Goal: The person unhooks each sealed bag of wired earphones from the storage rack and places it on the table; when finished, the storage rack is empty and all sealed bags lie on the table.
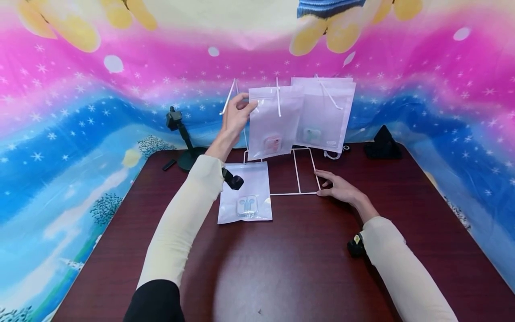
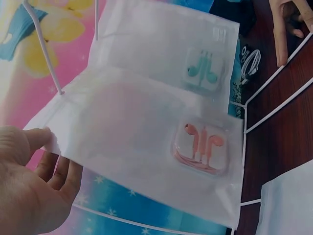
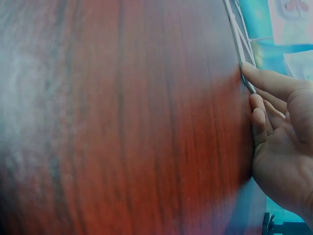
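Dark red counter: left grip pinches the pink earphone bag near a hook, probably hanging it; loose right grip touches the rack; next should let go gently

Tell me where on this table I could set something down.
The widest bare patch of table is at the front, between the two sleeves, before the flat bag. Another lies right of the right hand, in front of the black stand. It's crowded around the white rack and its hanging bags.
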Available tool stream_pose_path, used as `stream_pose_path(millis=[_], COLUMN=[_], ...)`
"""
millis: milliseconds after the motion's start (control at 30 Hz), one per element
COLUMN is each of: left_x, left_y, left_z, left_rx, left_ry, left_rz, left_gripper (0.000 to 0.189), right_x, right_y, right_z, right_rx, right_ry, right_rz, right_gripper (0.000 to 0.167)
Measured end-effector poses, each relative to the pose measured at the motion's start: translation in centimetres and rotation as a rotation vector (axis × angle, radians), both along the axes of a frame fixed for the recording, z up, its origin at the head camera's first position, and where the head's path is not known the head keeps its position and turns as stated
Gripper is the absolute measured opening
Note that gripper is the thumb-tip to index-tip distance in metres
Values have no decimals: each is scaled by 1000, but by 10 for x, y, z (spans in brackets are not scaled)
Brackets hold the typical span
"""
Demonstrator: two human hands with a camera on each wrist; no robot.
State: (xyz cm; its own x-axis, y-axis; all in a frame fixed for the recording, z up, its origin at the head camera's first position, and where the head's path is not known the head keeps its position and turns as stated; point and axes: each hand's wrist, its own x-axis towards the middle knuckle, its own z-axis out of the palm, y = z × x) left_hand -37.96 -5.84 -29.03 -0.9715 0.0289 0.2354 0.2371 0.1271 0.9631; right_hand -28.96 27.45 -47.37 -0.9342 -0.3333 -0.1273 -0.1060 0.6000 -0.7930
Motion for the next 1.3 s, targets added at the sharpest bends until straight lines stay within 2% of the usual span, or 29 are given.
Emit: stream_pose_path(millis=[133,233,433,700,900,1300], left_x=[8,16,30,57,76,99], left_y=[-4,-7,-11,-19,-21,-25], left_z=[2,2,2,-3,-3,7], left_rx=[-23,-31,-49,-56,-34,-51], left_ry=[7,-11,-41,33,47,39], left_rz=[1,-14,1,-22,-32,-59], left_gripper=[26,28,30,25,24,28], right_x=[0,0,1,1,1,6], right_y=[-1,0,-2,-1,0,-4], right_z=[0,0,1,2,1,2], right_rx=[4,10,9,15,19,7], right_ry=[12,11,23,24,24,45], right_rz=[-1,-5,-3,-3,0,7], right_gripper=[79,78,78,77,77,76])
